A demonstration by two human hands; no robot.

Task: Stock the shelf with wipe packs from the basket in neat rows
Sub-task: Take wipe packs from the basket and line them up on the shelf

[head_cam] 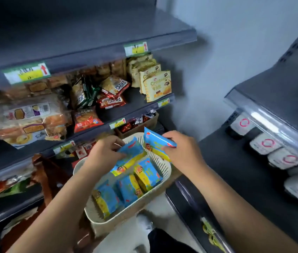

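Over basket (pixel 165 173), L hand (pixel 104 154) & R hand (pixel 179 147) each grip a wipe pack (pixel 132 149); I reckon approx 4 left, none shelved.

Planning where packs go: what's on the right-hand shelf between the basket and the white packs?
Head view: the shelf is bare between the basket and the white packs; only the forearm of the right hand, which holds a wipe pack, crosses above.
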